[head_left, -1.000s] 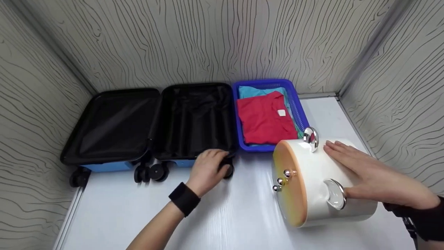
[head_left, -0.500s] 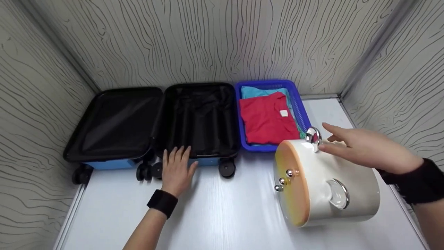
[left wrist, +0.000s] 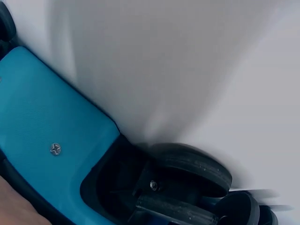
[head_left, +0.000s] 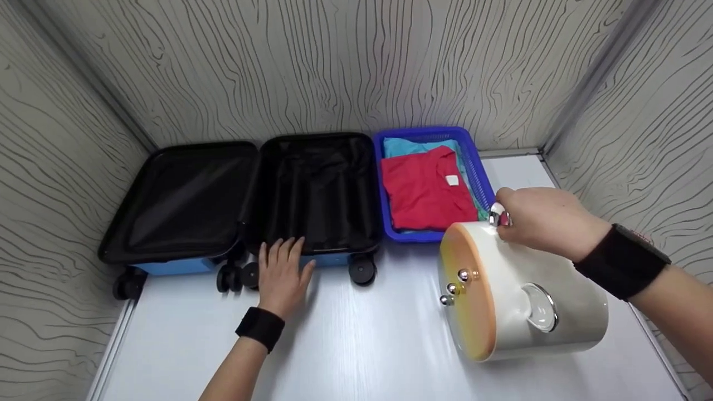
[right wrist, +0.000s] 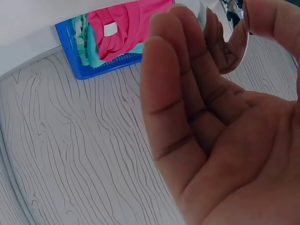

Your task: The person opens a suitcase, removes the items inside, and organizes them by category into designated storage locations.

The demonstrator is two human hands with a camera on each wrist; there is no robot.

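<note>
My left hand (head_left: 283,278) lies with straight, spread fingers on the near edge of the black-lined half of an open suitcase (head_left: 320,195). The left wrist view shows its blue shell (left wrist: 51,122) and a black wheel (left wrist: 192,168), with a bit of the hand at the corner. On the right, a white canister (head_left: 518,278) stands with a yellow-orange front bearing three chrome knobs. My right hand (head_left: 548,220) grips the chrome ring (head_left: 496,214) on its top. In the right wrist view, the fingers (right wrist: 161,89) are curled beside a mirror-like chrome surface (right wrist: 229,47).
The suitcase's other half (head_left: 186,200) lies flat at the left. Next to the suitcase, a blue basket (head_left: 483,178) holds a folded red shirt (head_left: 423,192) over turquoise cloth. Wood-grain panels (head_left: 334,67) enclose the white table (head_left: 356,345) at the back and sides.
My left hand has moved left along the suitcase edge and its fingers have straightened. My right hand has lifted off the canister's side, moved to the top ring and curled around it.
</note>
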